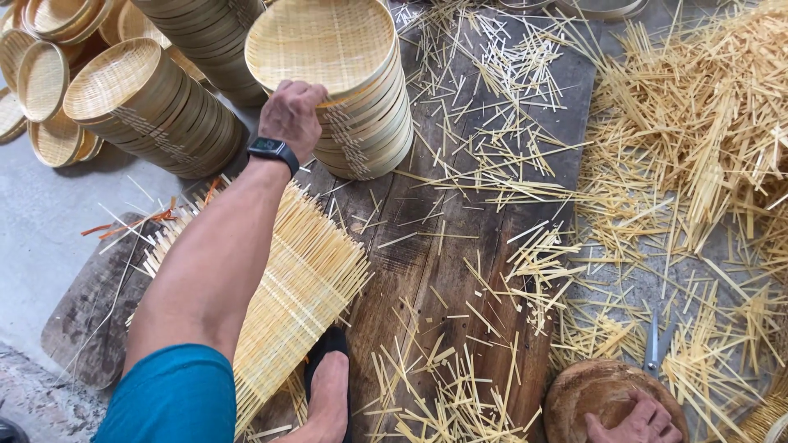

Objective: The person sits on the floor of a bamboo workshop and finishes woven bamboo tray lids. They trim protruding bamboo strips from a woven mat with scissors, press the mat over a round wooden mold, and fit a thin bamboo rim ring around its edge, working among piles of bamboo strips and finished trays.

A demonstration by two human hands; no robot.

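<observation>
My left hand [292, 115] reaches forward and grips the rim of the top woven bamboo tray [320, 41] on a tall stack of round trays [365, 123]. A dark watch sits on that wrist. Under my left arm lies a flat woven bamboo mat [308, 279] on the wooden board [427, 271]. My right hand [636, 420] rests with fingers spread on a round wooden block [587, 390] at the bottom right. My foot in a black sandal [328, 385] presses on the mat's near edge.
More stacks of round bamboo trays [152, 107] lean at the upper left. Loose bamboo strips [698, 123] pile at the right and scatter over the board. Scissors [652, 344] lie among the strips near the block. Grey concrete floor [41, 221] is at the left.
</observation>
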